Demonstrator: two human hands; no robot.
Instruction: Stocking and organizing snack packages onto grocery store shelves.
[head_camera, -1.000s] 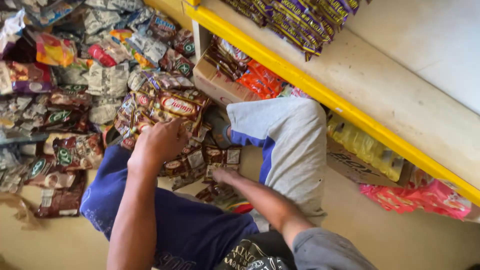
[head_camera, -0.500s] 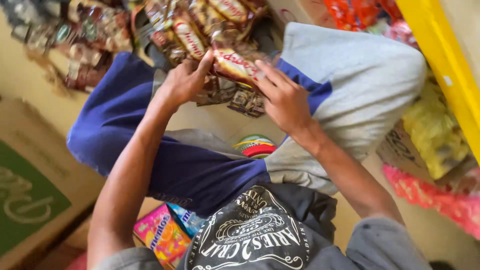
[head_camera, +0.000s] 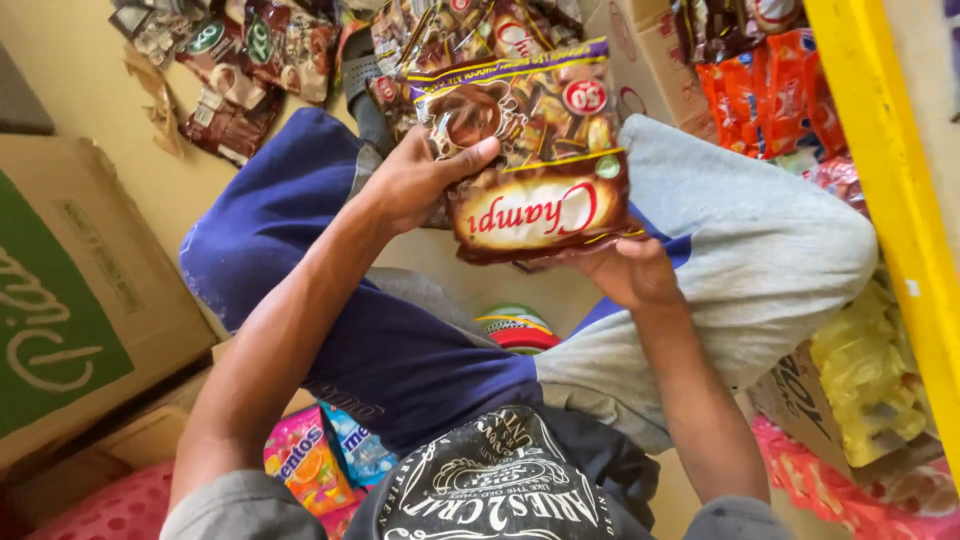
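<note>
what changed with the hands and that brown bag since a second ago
Both hands left the floor pile and lifted a brown snack bag toward the camera. The left hand grips its left edge, the right hand its lower edge. The pile and the person's seated pose stayed.

ahead: a heap of brown sweet packets (head_camera: 270, 50) fills the far floor, touching the raised brown candy bag (head_camera: 530, 150) held by both hands, left hand (head_camera: 415, 180) and right hand (head_camera: 630, 270).
right: yellow shelf edge (head_camera: 880, 200) runs near to far; orange packets (head_camera: 770, 90) and a bag of yellow packets (head_camera: 870, 390) crowd the space beneath it.
left: a big cardboard box (head_camera: 80, 290) walls off that side; a strip of bare floor (head_camera: 70, 70) lies far of it.
middle: a small open patch of floor (head_camera: 440, 270) between the legs, partly taken by a round striped thing (head_camera: 515, 328).
near: colourful candy boxes (head_camera: 320, 460) sit under the left knee.
</note>
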